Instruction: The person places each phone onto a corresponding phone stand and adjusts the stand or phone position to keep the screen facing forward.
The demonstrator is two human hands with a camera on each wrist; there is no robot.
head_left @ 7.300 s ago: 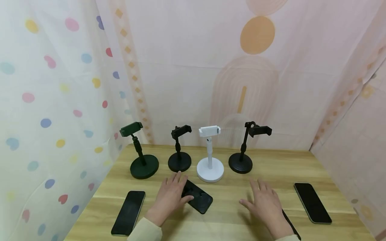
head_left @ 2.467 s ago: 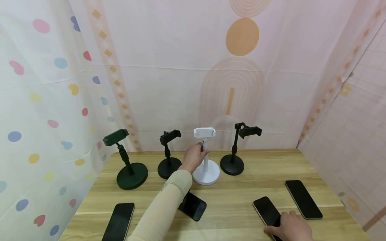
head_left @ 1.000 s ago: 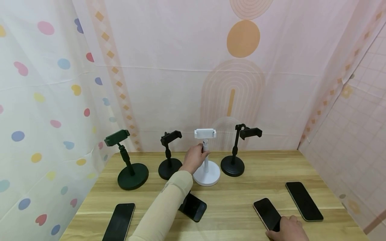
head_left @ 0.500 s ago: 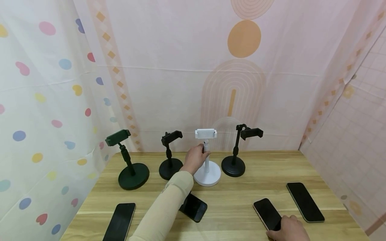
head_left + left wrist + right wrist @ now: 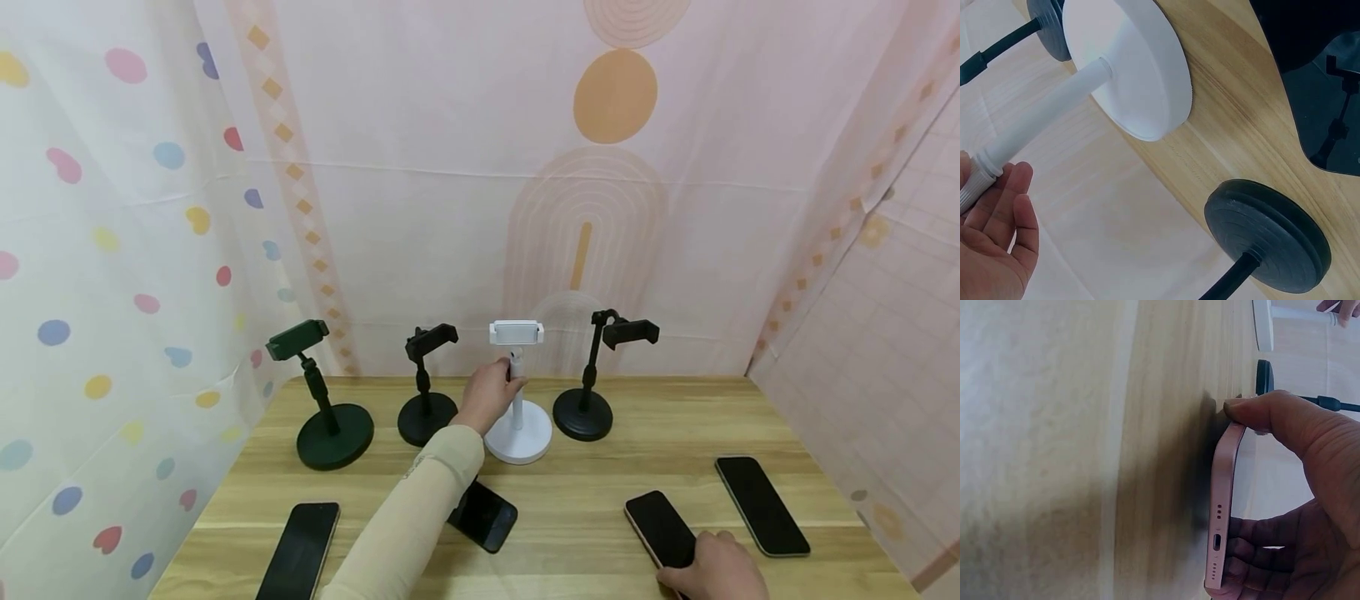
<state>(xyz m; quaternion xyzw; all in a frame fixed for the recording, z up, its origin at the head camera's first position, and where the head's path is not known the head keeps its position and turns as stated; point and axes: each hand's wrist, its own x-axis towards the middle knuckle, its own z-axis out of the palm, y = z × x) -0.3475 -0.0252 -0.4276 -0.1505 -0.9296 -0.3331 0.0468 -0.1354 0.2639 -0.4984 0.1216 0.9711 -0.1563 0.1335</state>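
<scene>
A: Left grip (image 5: 487, 396)?
B: Holding the white stand (image 5: 519, 442) by its post (image 5: 1049, 114), thumb on the near side. Left wrist view: fingertips show past the ribbed collar (image 5: 979, 180). Stand's upright, base on the worktop (image 5: 577, 533).
A: Right grip (image 5: 718, 568)?
B: Gripping the pink phone (image 5: 663, 533) at its near end, thumb one side, fingers the other. Port end faces the right wrist camera. Can't tell if that end clears the worktop.
A: Where's it lie? Head view, clock centred on the white stand, 12 towards the cloth (image 5: 420, 250).
B: 4 o'clock, screen up.
A: Other phones?
B: Three, all black on top. Right phone (image 5: 762, 506) between 3 and 4, beyond the pink one. Middle phone (image 5: 487, 521) about 7, partly behind the left sleeve (image 5: 420, 517). Left phone (image 5: 298, 550) at 8, cut by the frame.
A: Other stands?
B: Left black stand (image 5: 426, 419) at 9, near. Green stand (image 5: 335, 442) also 9, farther out. Right black stand (image 5: 582, 417) between 2 and 3, near. All standing.
</scene>
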